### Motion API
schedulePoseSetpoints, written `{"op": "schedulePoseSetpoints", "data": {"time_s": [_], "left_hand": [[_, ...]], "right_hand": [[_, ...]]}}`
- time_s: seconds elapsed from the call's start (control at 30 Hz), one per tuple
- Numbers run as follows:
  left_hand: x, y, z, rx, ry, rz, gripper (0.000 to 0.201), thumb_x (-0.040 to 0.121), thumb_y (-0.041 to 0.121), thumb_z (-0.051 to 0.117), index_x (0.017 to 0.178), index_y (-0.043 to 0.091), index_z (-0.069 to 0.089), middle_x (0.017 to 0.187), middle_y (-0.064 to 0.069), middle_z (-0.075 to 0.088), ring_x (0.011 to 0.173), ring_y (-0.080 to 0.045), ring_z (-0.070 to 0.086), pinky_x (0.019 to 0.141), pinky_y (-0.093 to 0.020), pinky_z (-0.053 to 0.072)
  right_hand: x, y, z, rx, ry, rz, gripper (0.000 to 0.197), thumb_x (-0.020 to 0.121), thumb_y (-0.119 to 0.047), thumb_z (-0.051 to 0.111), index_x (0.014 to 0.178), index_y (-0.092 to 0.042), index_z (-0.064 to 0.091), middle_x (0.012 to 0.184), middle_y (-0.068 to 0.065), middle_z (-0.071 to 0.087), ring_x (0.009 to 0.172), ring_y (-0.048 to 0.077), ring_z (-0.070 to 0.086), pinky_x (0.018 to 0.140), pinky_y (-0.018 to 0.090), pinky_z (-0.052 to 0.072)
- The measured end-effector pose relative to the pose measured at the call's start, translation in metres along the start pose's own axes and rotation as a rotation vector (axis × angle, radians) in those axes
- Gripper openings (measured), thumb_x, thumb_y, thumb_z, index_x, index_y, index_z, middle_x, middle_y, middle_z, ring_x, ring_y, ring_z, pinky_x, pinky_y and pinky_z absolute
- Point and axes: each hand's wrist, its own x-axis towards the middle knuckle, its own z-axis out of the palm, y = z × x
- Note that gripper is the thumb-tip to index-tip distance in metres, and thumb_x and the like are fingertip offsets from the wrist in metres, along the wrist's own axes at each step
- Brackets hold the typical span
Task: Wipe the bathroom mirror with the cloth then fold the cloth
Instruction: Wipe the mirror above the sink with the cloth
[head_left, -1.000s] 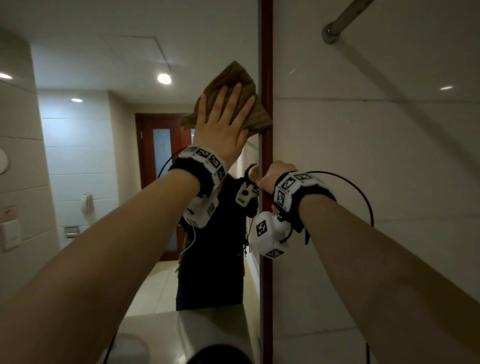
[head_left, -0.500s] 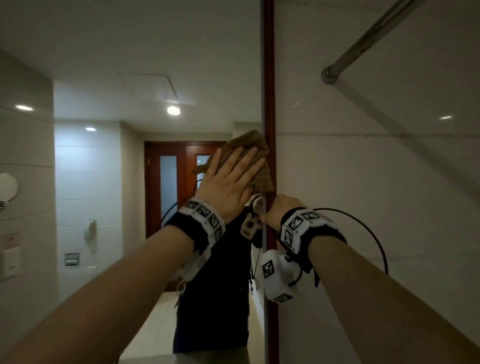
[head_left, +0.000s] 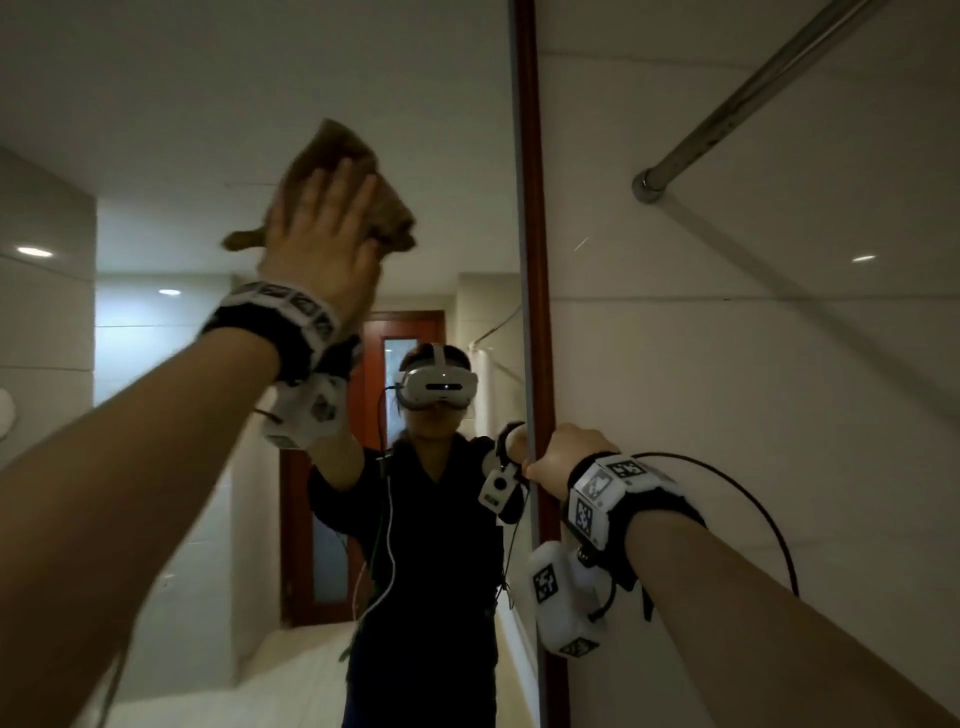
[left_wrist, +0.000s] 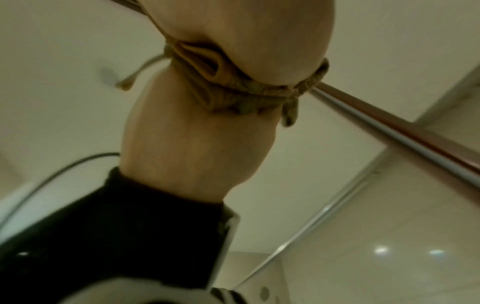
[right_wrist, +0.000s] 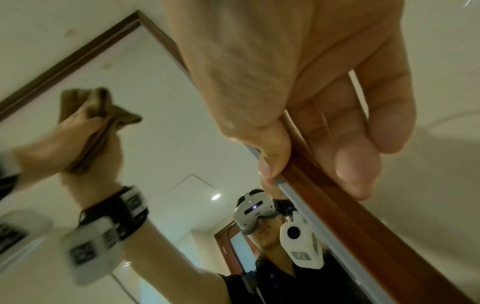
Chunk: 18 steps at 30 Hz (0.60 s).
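Note:
A crumpled brown cloth (head_left: 343, 156) lies against the mirror glass (head_left: 208, 130), up high and left of the frame. My left hand (head_left: 322, 244) presses it flat with straight fingers; the left wrist view shows the cloth (left_wrist: 233, 88) bunched under the heel of that hand (left_wrist: 246, 24). My right hand (head_left: 558, 457) grips the mirror's red-brown wooden frame (head_left: 530, 260) lower down. In the right wrist view, the right hand (right_wrist: 311, 160) has its thumb on the glass side and its fingers curled round the frame (right_wrist: 363, 236). The cloth (right_wrist: 98, 107) shows there too.
A metal rail (head_left: 753, 88) runs out from the tiled wall (head_left: 779, 415) right of the mirror, above my right arm. The mirror reflects a person wearing a white headset (head_left: 436, 384), a wooden door and ceiling lights.
My left hand has swept the cloth up and to the left, away from the frame. The right hand has stayed on the frame. The view has tilted so the reflected headset now shows.

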Motion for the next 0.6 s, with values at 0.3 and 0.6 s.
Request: {"op": "schedulePoseSetpoints", "data": {"time_s": [0.3, 0.6], "left_hand": [[-0.014, -0.010, -0.001, -0.001, -0.033, -0.093, 0.062, 0.096, 0.050, 0.014, 0.151, 0.033, -0.007, 0.162, -0.003, -0.006, 0.148, -0.029, -0.001, 0.117, -0.056, 0.001], [-0.035, 0.137, 0.026, 0.033, -0.042, 0.212, 0.066, 0.094, 0.047, 0.022, 0.154, 0.021, 0.009, 0.161, -0.004, 0.008, 0.147, -0.027, 0.009, 0.116, -0.057, 0.004]], "right_hand": [[-0.005, -0.007, -0.009, 0.107, -0.057, -0.006, 0.045, 0.091, -0.021, 0.062, 0.132, -0.004, 0.052, 0.139, 0.014, 0.050, 0.128, 0.028, 0.047, 0.091, 0.029, 0.040], [-0.009, -0.009, -0.008, 0.025, -0.004, -0.029, 0.043, 0.096, -0.027, 0.052, 0.133, -0.005, 0.051, 0.137, 0.014, 0.051, 0.127, 0.029, 0.049, 0.098, 0.033, 0.040]]}}
